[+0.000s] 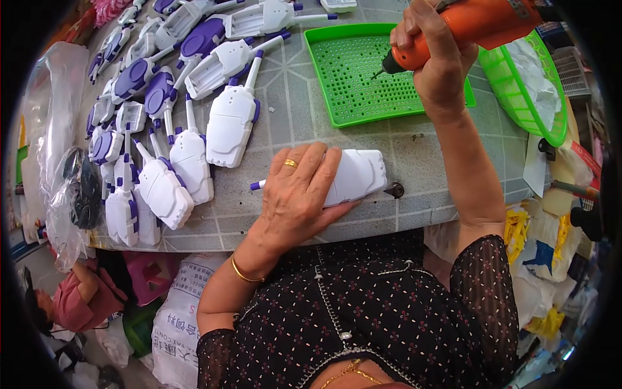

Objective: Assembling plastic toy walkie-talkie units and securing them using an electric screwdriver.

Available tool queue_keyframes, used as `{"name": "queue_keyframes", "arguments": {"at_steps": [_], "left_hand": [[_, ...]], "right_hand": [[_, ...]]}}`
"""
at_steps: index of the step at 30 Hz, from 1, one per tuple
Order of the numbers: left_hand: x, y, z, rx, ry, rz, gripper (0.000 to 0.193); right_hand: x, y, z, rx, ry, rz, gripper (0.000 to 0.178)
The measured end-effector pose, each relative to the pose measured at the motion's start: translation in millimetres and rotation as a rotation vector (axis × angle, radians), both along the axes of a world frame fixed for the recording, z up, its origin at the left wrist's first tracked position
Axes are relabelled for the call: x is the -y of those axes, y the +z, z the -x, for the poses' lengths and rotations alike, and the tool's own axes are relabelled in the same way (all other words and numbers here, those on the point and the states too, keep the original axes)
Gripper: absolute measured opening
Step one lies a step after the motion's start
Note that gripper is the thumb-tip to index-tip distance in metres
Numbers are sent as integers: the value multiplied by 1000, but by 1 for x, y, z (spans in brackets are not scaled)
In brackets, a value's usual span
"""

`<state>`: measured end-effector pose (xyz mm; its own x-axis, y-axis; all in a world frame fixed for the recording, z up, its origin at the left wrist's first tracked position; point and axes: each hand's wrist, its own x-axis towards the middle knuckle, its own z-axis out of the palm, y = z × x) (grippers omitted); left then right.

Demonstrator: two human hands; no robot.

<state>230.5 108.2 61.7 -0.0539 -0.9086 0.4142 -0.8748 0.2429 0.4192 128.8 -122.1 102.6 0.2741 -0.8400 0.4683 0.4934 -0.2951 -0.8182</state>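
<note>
My left hand (298,191) lies across a white plastic walkie-talkie-shaped casing (356,175) on the table, fingers over its top and thumb along its near side. A purple-tipped antenna (257,185) sticks out to the left of the hand. My right hand (440,68) is closed around an orange power screwdriver (476,32), raised over a shallow green tray (372,120). The dark bit (377,76) points down and left, above the tray's dotted bottom. Whether the bit touches anything in the tray, I cannot tell.
Several white and purple casings (230,126) crowd the table's left side. A green basket (557,133) with white contents stands at the far right. A small dark metal piece (394,190) lies beside the held casing. Clear plastic (58,117) hangs at the left edge; another person (84,295) is lower left.
</note>
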Motion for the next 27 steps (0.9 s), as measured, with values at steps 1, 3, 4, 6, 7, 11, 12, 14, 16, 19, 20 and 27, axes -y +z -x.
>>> {"name": "queue_keyframes", "arguments": {"at_steps": [1, 3, 4, 6, 7, 11, 12, 14, 16, 19, 20, 27], "left_hand": [[1, -1, 0, -3, -12, 1, 76], [0, -3, -4, 53, 21, -8, 77], [-2, -3, -5, 53, 35, -11, 77], [0, 2, -5, 25, 54, -2, 78], [1, 1, -4, 24, 51, -1, 78], [5, -5, -3, 31, 12, 18, 76], [6, -6, -3, 34, 9, 17, 75], [3, -8, -4, 32, 32, 17, 73], [4, -7, -4, 59, 40, 29, 72], [4, -7, -3, 41, 43, 37, 71], [4, -6, -3, 40, 43, 41, 71], [2, -11, -2, 47, 43, 40, 72]], "right_hand": [[20, -17, -7, 349, 280, 92, 18], [21, -19, -8, 700, 573, 178, 19], [2, -3, -1, 358, 299, 102, 19], [-13, 12, 9, 13, 17, 31, 19], [-15, 16, 12, 35, 18, -7, 19], [-2, 12, 7, 848, 846, -159, 19], [-8, 15, 19, 844, 842, -162, 19], [-50, 48, 36, 32, 97, -154, 21], [-71, 59, 40, 52, 96, -237, 22], [-52, 45, 69, 6, 473, 94, 32], [-54, 43, 71, 3, 475, 91, 32], [-66, 32, 76, 18, 477, 56, 26]]}}
